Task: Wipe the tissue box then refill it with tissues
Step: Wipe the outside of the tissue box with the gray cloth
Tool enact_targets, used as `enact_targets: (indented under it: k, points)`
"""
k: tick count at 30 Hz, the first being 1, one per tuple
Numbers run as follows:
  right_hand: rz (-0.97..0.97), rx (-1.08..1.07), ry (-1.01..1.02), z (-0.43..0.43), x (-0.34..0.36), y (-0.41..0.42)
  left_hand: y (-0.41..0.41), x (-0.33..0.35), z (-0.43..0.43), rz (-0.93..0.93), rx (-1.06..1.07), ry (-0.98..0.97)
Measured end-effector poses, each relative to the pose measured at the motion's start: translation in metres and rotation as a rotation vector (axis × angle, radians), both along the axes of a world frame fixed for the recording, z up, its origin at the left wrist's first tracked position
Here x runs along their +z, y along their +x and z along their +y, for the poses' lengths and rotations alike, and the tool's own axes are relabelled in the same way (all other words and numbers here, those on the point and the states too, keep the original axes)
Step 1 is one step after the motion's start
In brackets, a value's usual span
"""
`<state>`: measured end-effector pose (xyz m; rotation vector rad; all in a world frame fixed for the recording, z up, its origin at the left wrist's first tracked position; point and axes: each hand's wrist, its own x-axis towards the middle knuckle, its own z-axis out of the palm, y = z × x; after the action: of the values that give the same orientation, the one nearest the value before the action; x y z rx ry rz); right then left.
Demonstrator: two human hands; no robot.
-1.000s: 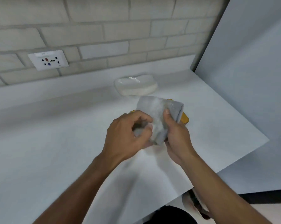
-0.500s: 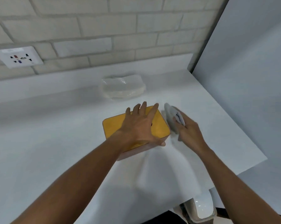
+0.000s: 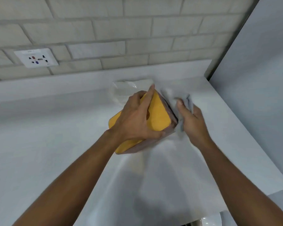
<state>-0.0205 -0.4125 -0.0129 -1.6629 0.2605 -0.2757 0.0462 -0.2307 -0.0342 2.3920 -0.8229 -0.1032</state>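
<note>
**A:** Which of the 2 steps is this?

**B:** Step 1, the wiping, as I read it. The tissue box [image 3: 158,115] is on the white counter [image 3: 56,144] in mid-frame, with its yellow lid up and its brownish side facing right.

**A:** And the hands?

**B:** The left hand [image 3: 136,118] grips the box from above. Its fingers spread across the lid and curl over the far edge, and the thumb is clamped on the near edge. The right hand [image 3: 191,123] is closed round a grey cloth [image 3: 187,100] and presses it against the box's right side.

**A:** Is the box flat on the counter?

**B:** I can't say. It looks slightly tipped, but the picture is blurred there.

**A:** How far along is it?

**B:** Early, I'd judge. Only 1 side is under the cloth, and the lid is on, so no refilling has begun. A pack of tissues [image 3: 126,90] in clear wrap lies just behind the box, close to the wall — whether it's opened I can't tell.

**A:** What's the next move?

**B:** Probably taking the cloth round the other sides and over the lid. For that the left hand would have to shift its hold or turn the box, so that no face stays covered. Then the cloth goes down, the lid comes off, and the pack is brought forward.
</note>
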Motion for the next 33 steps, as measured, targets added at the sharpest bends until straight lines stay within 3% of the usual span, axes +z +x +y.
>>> enact_targets:
  k: [3,6,11,16,21,28,33]
  points:
    - [-0.106,-0.028,0.012,-0.002,0.034,0.012,0.004,0.002,0.027,0.106,0.006,-0.189]
    - [-0.107,0.010,-0.055,-0.001,0.049,0.025,0.004,-0.008,0.050,0.179,0.033,-0.257]
    - [-0.067,0.226,-0.216,0.019,0.041,0.035,0.004,-0.021,0.069,0.242,0.033,-0.374]
    - [-0.108,0.380,-0.652,0.036,0.044,0.049,0.012,-0.019,0.067,0.238,0.021,-0.434]
    - [0.007,0.492,-0.968,0.047,0.045,0.059,0.007,-0.018,0.056,0.270,0.028,-0.530]
    - [-0.023,0.657,-1.064,0.054,0.043,0.059,0.007,-0.014,0.049,0.229,0.017,-0.614]
    - [0.037,0.529,-1.051,0.051,0.049,0.070,0.007,-0.018,0.051,0.232,-0.002,-0.598]
